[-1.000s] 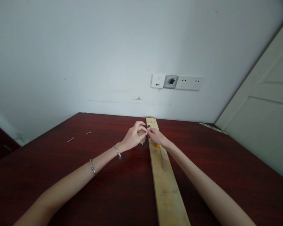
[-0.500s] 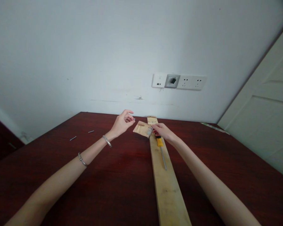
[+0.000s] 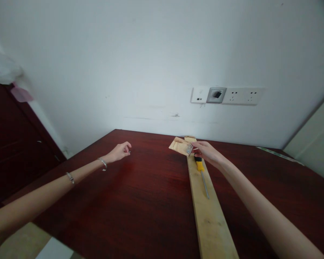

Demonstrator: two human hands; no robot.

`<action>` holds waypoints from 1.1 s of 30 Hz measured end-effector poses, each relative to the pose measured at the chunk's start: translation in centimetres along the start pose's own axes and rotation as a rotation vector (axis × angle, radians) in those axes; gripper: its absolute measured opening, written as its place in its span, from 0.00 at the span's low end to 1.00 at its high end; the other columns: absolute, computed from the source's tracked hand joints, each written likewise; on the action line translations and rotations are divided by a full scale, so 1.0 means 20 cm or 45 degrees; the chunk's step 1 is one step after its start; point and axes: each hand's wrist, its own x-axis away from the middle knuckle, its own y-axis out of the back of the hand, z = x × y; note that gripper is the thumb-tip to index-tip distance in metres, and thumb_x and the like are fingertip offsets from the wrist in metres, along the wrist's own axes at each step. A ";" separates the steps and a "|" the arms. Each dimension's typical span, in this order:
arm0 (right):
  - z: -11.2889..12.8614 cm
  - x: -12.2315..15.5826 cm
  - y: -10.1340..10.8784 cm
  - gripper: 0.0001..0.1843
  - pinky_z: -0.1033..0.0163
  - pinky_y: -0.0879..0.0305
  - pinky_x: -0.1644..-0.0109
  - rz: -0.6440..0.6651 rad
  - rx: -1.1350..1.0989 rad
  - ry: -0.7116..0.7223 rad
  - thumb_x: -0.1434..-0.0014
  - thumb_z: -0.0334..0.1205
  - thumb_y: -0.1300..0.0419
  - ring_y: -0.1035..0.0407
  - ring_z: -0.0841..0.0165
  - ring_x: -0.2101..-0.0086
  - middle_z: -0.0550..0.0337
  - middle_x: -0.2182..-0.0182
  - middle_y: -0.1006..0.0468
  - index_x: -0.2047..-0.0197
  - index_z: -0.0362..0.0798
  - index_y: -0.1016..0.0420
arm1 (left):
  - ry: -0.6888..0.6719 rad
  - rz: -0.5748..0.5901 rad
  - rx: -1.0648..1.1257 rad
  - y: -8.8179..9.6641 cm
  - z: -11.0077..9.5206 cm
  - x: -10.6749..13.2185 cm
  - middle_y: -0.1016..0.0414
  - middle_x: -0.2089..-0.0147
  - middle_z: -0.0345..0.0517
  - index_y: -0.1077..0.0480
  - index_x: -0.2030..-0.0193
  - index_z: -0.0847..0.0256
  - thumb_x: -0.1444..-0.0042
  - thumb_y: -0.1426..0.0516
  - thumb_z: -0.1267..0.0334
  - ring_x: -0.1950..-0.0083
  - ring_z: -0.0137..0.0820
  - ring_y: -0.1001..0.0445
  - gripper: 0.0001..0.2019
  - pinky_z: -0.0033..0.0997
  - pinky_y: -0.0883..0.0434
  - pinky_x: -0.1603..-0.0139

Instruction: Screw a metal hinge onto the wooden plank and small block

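My left hand (image 3: 118,152) is low over the left part of the dark red tabletop, fingers curled and pinched. A tiny shiny bit shows at its fingertips, too small to name. My right hand (image 3: 207,154) grips a metal hinge (image 3: 189,149) joined to a short wooden piece (image 3: 178,145), which sticks out to the left. Beneath it runs a long wooden plank (image 3: 213,223). On the plank, just under my right fingers, lies a screwdriver (image 3: 200,165) with a yellow and black handle, its shaft pointing toward me.
The tabletop (image 3: 151,201) meets a white wall with a row of sockets (image 3: 243,96). A thin printed strip (image 3: 279,155) lies at the far right edge near a pale door (image 3: 315,133). At left stands a dark red door (image 3: 16,136) with a whitish bag (image 3: 2,66) above.
My left hand has moved left, away from the wooden piece, and now covers where two thin metal pins lay. My right hand keeps its hold. The view has turned left.
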 end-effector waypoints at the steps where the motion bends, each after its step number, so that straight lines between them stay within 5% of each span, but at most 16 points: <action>1: 0.00 0.00 0.00 0.10 0.70 0.40 0.74 0.005 -0.011 -0.002 0.44 0.42 0.42 0.32 0.73 0.74 0.57 0.73 0.24 0.72 0.45 0.28 | 0.022 0.004 -0.033 0.02 0.04 0.04 0.29 0.72 0.38 0.36 0.62 0.60 0.55 0.43 0.61 0.69 0.30 0.29 0.13 0.28 0.34 0.65; 8: 0.00 0.00 -0.02 0.12 0.66 0.38 0.74 0.031 -0.003 0.018 0.44 0.43 0.42 0.34 0.72 0.77 0.60 0.79 0.29 0.76 0.46 0.32 | 0.152 0.045 -0.107 0.09 0.24 0.26 0.26 0.73 0.39 0.36 0.61 0.59 0.56 0.43 0.60 0.69 0.33 0.27 0.14 0.29 0.34 0.64; 17: -0.02 0.00 -0.06 0.12 0.68 0.38 0.75 0.056 0.019 -0.043 0.44 0.42 0.41 0.35 0.73 0.79 0.62 0.80 0.30 0.77 0.47 0.33 | 0.180 -0.017 -0.065 0.11 0.33 0.31 0.27 0.72 0.39 0.36 0.65 0.58 0.56 0.42 0.58 0.68 0.33 0.27 0.12 0.29 0.33 0.64; 28: 0.01 0.05 -0.06 0.12 0.68 0.40 0.75 0.066 0.052 -0.074 0.44 0.41 0.41 0.35 0.73 0.79 0.61 0.80 0.29 0.76 0.45 0.32 | 0.156 0.041 -0.202 0.12 0.31 0.31 0.26 0.67 0.45 0.38 0.55 0.62 0.53 0.44 0.60 0.64 0.35 0.27 0.18 0.32 0.32 0.60; 33: 0.02 0.08 -0.07 0.11 0.69 0.39 0.74 0.090 0.049 -0.089 0.45 0.40 0.39 0.35 0.74 0.78 0.62 0.80 0.29 0.75 0.45 0.31 | -0.202 -0.072 -0.291 0.09 0.10 0.22 0.32 0.46 0.56 0.38 0.48 0.63 0.50 0.43 0.59 0.46 0.41 0.31 0.23 0.42 0.35 0.43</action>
